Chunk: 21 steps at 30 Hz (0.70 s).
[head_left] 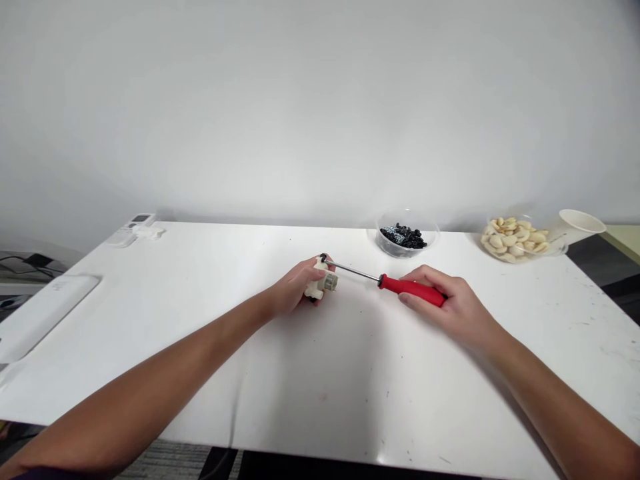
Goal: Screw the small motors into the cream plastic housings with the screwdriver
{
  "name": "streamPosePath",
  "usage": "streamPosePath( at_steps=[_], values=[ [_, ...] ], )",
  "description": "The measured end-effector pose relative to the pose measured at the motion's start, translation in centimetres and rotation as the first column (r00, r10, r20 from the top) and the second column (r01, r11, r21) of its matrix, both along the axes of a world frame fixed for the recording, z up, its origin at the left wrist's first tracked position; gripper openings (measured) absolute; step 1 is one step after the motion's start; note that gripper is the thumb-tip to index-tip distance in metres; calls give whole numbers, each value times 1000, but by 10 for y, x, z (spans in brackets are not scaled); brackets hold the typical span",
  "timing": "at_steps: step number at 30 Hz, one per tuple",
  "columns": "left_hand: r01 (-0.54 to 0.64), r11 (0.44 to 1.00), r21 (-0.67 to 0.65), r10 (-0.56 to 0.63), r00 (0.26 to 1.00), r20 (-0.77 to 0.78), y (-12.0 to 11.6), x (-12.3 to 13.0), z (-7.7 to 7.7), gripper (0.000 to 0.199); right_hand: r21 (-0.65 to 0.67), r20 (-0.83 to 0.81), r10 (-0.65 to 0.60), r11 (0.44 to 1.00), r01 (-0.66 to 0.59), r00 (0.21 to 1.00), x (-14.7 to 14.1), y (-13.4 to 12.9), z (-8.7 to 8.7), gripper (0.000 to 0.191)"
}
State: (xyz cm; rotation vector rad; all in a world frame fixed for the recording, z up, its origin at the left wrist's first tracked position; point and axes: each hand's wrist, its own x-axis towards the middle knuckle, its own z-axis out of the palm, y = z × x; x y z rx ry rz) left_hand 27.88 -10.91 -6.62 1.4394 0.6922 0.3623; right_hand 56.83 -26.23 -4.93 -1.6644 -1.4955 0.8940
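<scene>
Near the middle of the table, my left hand (296,285) is closed around a small cream plastic part (314,289) with a ridged greyish cylinder sticking out to the right. A black piece sits at the part's upper end. My right hand (453,303) grips the red handle of a screwdriver (413,291). Its metal shaft points left, and the tip meets or nearly meets the black piece; which of the two I cannot tell. My left fingers hide much of the part's far side.
A clear bowl (400,251) of small black pieces stands at the back of the white table (210,267). To its right is a clear bowl of cream oval pieces (515,239), with a pale cup (575,227) tilted against it. White devices (50,313) lie at the left edge.
</scene>
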Motion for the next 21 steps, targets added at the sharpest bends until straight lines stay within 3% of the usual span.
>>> streamPosePath(
  at_steps=[3, 5, 7, 9, 11, 14, 17, 19, 21],
  values=[
    [-1, 999, 49, -1, 999, 39, -7, 2, 5, 23, -273, -378, 11, 954, -123, 926, 5, 6, 1, 35],
    [-2, 997, 72, 0, 999, 36, -9, 3, 6, 22, -356, -552, 6, 903, -242, 834, 7, 8, 1, 38],
    [-28, 997, 70, 26, 999, 33, -10, 4, 5, 23, -383, -606, -11, 881, -280, 795, 7, 9, 3, 36],
    [-67, 997, 49, 66, 998, 20, -7, 4, 2, 26, -375, -566, -2, 891, -255, 825, 4, 8, 6, 33],
    [-93, 995, 22, 93, 996, -11, -3, 3, -2, 29, -323, -421, 23, 930, -174, 907, 1, 6, 9, 36],
    [-120, 993, -7, 120, 992, -50, 2, 1, -8, 31, -66, -60, 13, 998, -17, 998, 0, 4, 8, 37],
    [-123, 992, -18, 122, 991, -60, 4, -1, -9, 31, 191, 185, -32, 982, -4, 982, 1, 2, 4, 36],
    [-99, 995, -7, 99, 994, -43, 3, 0, -7, 31, 183, 213, -11, 983, -29, 977, 1, 1, 3, 33],
    [-72, 997, 14, 72, 997, -16, 0, 1, -3, 31, 67, 117, 15, 997, -23, 993, 1, 1, 4, 32]
  ],
)
